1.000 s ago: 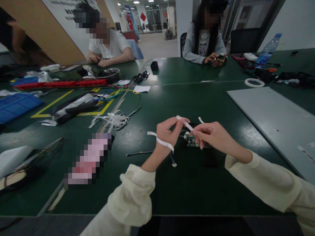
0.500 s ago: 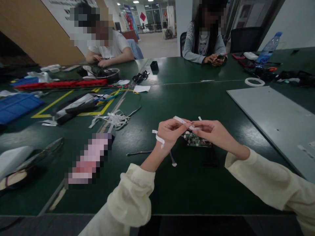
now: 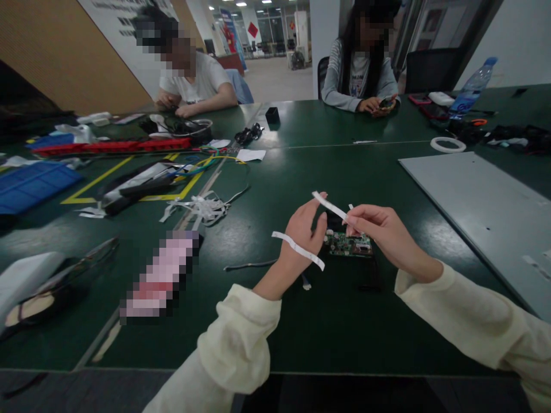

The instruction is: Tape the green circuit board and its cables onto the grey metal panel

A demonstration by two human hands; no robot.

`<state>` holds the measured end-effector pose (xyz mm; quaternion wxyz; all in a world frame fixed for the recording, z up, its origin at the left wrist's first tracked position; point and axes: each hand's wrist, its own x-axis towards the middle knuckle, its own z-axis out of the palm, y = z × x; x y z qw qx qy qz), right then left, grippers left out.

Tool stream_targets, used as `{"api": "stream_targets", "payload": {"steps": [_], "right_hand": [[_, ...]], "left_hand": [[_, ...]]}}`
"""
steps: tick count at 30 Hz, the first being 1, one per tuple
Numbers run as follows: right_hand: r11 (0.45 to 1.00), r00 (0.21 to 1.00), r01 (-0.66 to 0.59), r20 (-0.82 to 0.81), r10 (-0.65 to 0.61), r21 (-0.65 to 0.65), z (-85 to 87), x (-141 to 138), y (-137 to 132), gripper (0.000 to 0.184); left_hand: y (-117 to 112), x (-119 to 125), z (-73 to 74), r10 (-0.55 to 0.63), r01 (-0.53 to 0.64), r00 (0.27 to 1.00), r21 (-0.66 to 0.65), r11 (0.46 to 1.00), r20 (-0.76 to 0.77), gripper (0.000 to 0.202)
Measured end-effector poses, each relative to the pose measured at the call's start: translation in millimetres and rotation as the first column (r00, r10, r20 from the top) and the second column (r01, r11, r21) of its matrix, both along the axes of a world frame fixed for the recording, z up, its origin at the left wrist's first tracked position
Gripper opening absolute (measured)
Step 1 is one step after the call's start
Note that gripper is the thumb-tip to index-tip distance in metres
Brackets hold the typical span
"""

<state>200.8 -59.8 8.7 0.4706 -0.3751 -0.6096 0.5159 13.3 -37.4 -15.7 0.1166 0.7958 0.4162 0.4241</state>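
Observation:
A narrow white tape strip (image 3: pixel 330 205) is pinched between the thumb and fingers of my right hand (image 3: pixel 374 226). Its far end reaches the fingertips of my left hand (image 3: pixel 303 232); whether it sticks there I cannot tell. My left hand is open, thumb apart from the fingers. Across the back of that hand lies another white tape strip (image 3: pixel 299 250). Below and between both hands sits a green circuit board (image 3: pixel 342 245), partly hidden by the fingers. A thin cable (image 3: pixel 249 265) runs out on the left, partly behind my left wrist.
A phone (image 3: pixel 163 272) and a tangle of white strips (image 3: pixel 204 207) lie on the left. On the right are a grey panel (image 3: pixel 477 206), a tape roll (image 3: pixel 448 144) and a water bottle (image 3: pixel 473 89). Two people sit across the green table (image 3: pixel 301 172).
My left thumb and fingers have spread and come away from my right fingers. The strip now stretches between the hands, held by the right. The strip on my left hand shows at fuller length.

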Motion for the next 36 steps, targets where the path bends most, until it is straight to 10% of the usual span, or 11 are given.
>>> {"api": "stream_targets", "payload": {"steps": [8,24,30,36], "right_hand": [[0.981,0.987,-0.152,-0.068,0.145,-0.121,-3.1,-21,-16,0.023],[0.960,0.759,0.018,0.621,-0.196,0.281,15.1,9,0,0.044],[0.761,0.304,0.318,0.700,-0.646,0.565,-4.0,108,57,0.048],[0.625,-0.098,0.529,0.773,-0.627,0.573,-55.5,192,71,0.058]], "left_hand": [[-10,5,3.3,0.020,-0.023,0.957,-0.008,1.000,-0.291,0.052],[-21,10,5.1,-0.163,0.150,0.953,-0.071,0.986,-0.255,0.063],[-13,-2,-0.7,-0.281,0.146,0.863,-0.326,0.934,-0.419,0.097],[-10,-4,-0.8,-0.274,0.151,0.870,-0.308,0.939,-0.411,0.097]]}}
